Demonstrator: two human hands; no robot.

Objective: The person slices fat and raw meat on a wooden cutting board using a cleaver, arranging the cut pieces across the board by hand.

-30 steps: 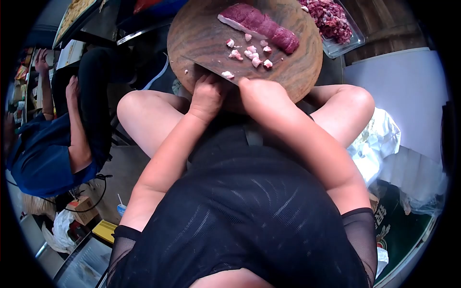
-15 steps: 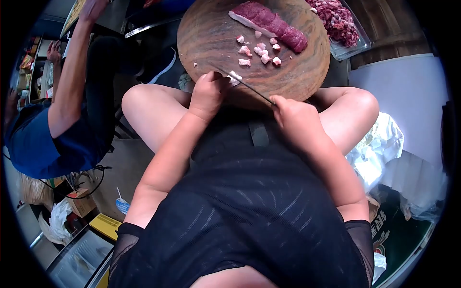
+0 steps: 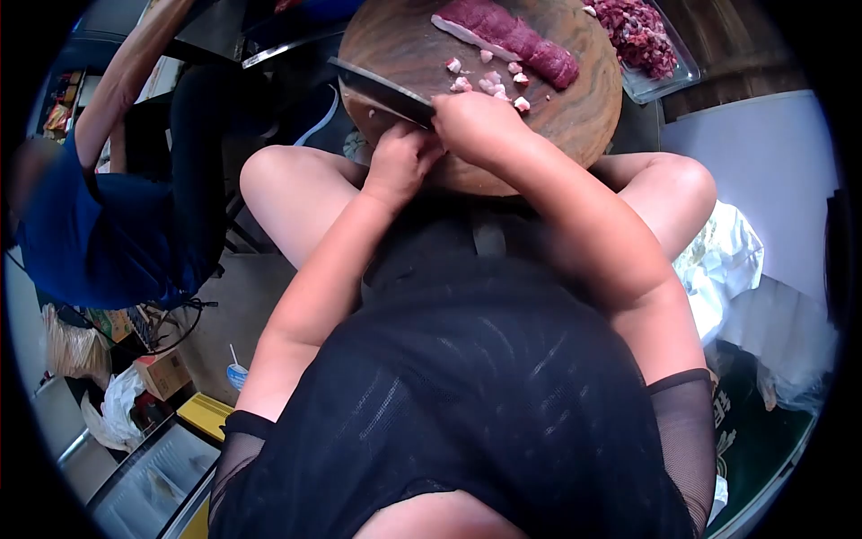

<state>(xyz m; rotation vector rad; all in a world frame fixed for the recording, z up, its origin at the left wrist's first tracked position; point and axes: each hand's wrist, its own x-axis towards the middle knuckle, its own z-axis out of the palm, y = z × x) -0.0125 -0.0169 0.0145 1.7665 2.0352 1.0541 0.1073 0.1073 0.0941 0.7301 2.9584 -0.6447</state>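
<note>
My right hand (image 3: pixel 476 128) is closed round the handle of a knife (image 3: pixel 382 92), whose wide dark blade points to the upper left over a round wooden board (image 3: pixel 575 135). Just below the blade, at the board's near edge, my left hand (image 3: pixel 404 157) has its fingers bent together; what they hold, if anything, is hidden. A long dark red piece of meat (image 3: pixel 512 40) with a pale edge lies at the far side of the board. Several small pale pink meat pieces (image 3: pixel 492 83) are scattered between it and my right hand.
A clear tray (image 3: pixel 669 81) of chopped red meat (image 3: pixel 633 36) stands beyond the board at the right. On the left sits another person in a blue shirt (image 3: pixel 99 238), one arm raised. A silvery plastic bag (image 3: pixel 723 260) lies right of my knee.
My right hand has moved left and up with the knife, and the blade is now beyond my left hand. The pale piece that lay by my left fingers is no longer visible.
</note>
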